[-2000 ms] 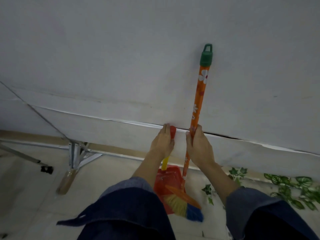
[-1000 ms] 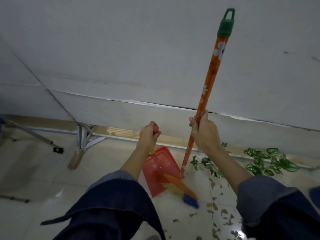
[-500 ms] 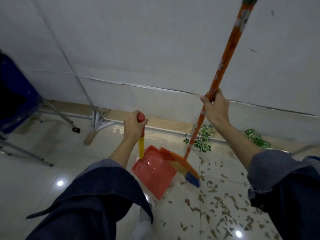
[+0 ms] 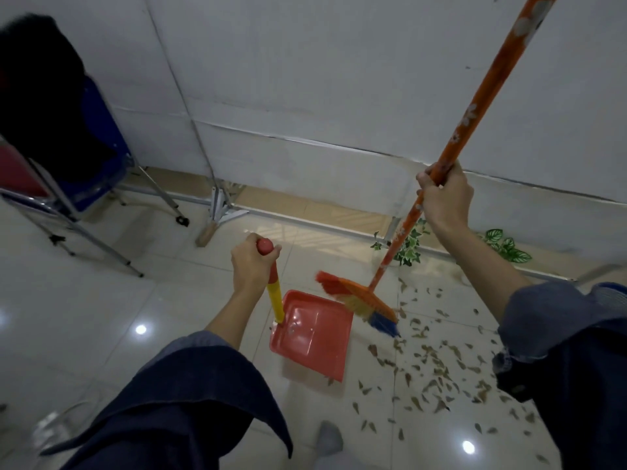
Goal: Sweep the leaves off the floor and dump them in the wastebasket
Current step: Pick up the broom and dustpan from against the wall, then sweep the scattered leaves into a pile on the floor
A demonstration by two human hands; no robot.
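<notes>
— Head view: what's in the dustpan (image 4: pixel 314 330)?
— Nothing I can make out; the left hand (image 4: pixel 251 266) grips its handle.
— The broom (image 4: pixel 437 184)?
— Right hand (image 4: pixel 444 195) clasps it, slanting up-right, bristles beside leaves (image 4: pixel 434 368) on the floor (image 4: pixel 101 317).

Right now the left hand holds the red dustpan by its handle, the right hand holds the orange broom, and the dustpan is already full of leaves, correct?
Not quite. The head view shows the dustpan essentially empty; the leaves lie scattered on the floor. The left hand and right hand with broom are as stated.
</notes>
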